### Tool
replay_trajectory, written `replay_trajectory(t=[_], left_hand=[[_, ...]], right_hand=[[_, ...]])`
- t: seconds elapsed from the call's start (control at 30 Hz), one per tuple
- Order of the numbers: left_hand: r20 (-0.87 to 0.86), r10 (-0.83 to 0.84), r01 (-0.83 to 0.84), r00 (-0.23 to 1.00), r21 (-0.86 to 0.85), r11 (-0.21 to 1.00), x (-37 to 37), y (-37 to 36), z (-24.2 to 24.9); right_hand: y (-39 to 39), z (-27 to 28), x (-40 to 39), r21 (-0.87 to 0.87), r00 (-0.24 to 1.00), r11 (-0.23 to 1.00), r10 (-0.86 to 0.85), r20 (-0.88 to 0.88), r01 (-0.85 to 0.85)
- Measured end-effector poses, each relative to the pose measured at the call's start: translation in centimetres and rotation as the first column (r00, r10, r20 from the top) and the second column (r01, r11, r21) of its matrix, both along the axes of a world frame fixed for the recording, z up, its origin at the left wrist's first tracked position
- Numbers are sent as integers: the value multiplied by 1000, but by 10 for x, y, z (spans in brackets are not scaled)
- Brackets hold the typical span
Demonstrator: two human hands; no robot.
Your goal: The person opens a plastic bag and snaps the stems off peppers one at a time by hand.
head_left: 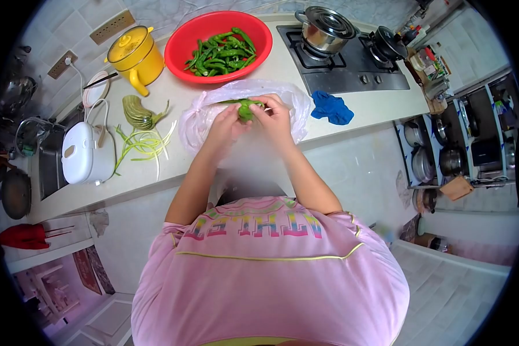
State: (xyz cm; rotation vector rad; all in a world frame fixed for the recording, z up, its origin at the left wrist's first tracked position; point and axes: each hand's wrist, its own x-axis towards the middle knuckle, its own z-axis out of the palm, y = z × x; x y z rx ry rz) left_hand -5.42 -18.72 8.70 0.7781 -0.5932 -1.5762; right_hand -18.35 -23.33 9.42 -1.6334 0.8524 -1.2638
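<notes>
Both my hands hold a green pepper close over a thin, clear plastic bag on the counter. My left hand pinches the pepper from the left, fingertips at its side. From the right, the fingers and thumb of my right hand are closed on its other side. Just beyond the bag, a red basin contains a heap of green peppers.
Left on the counter are a striped green squash, long green strips, a yellow pot and a white appliance. A blue cloth lies right, before a stove bearing a steel pot.
</notes>
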Motion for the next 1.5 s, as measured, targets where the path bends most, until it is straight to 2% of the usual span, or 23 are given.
replay_trajectory(t=[0.03,0.13,0.23,0.33,0.43,0.53,0.67,0.73,0.77,0.87,0.97,1.17,1.37,1.47,1.5], left_hand=[[-104,-27,28,994,6,1000,0,2,-1],[-126,-107,105,986,-23,994,3,7,-3],[-115,-165,160,980,-51,986,1,13,11],[-14,-87,87,996,1,996,-10,21,23],[0,-82,82,997,-49,995,-9,20,7],[392,-57,131,918,-164,978,-7,16,-17],[307,-174,216,935,-107,971,3,16,-29],[217,-198,218,956,-73,973,5,17,-26],[216,-168,190,962,-86,978,5,18,-24],[193,-91,119,977,-137,983,6,23,-17],[135,-76,102,988,-199,975,8,26,-16],[84,-71,86,994,-190,978,20,25,-25],[65,-45,56,997,-180,982,20,29,-24],[57,-33,43,998,-170,985,24,34,-27],[53,-38,46,998,-166,985,28,35,-32]], right_hand=[[0,-4,1,30,993,999,42,109,-46],[8,-5,2,-13,986,995,101,133,-100],[19,10,-1,-165,1000,986,10,-6,-11],[25,6,4,-224,994,969,-93,54,102],[26,-3,8,-109,990,990,-79,114,92],[23,-10,9,311,949,950,-94,302,-5],[15,-19,8,549,764,776,-141,629,-310],[10,-21,5,616,637,631,-240,733,-471],[8,-25,3,616,609,597,-252,752,-514],[8,-16,5,652,591,558,-321,740,-514],[6,-20,-4,572,589,537,-165,792,-620],[14,-10,-7,603,635,526,-147,759,-599],[20,-6,-6,571,611,521,-114,783,-635],[23,-11,-14,580,694,561,-14,720,-590],[29,-8,-18,571,742,611,39,670,-548]])
